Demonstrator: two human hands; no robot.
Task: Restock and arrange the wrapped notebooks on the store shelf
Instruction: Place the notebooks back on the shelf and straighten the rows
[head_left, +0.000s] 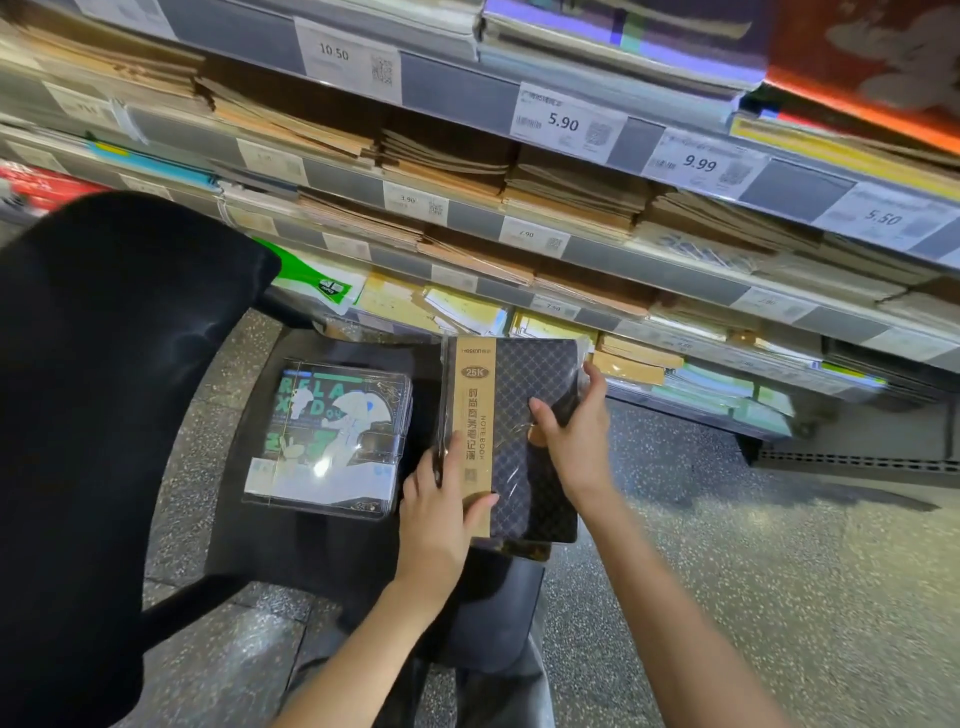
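A dark diamond-patterned wrapped notebook (519, 483) with a tan spine band marked 25K is held between both hands, low in front of the shelves. My left hand (434, 512) grips its lower left edge at the tan band. My right hand (574, 431) grips its right edge, thumb on the cover. More dark notebooks seem to lie under it. To the left, a stack of clear-wrapped notebooks with a teal and white cover (327, 436) rests on a dark surface (311, 551).
Store shelves (670, 262) with price tags rise ahead, packed with stacks of brown and pale notebooks. The lowest shelf (727, 395) holds green and yellow pads. A large black shape (104, 389) fills the left. Speckled floor (779, 571) lies to the right.
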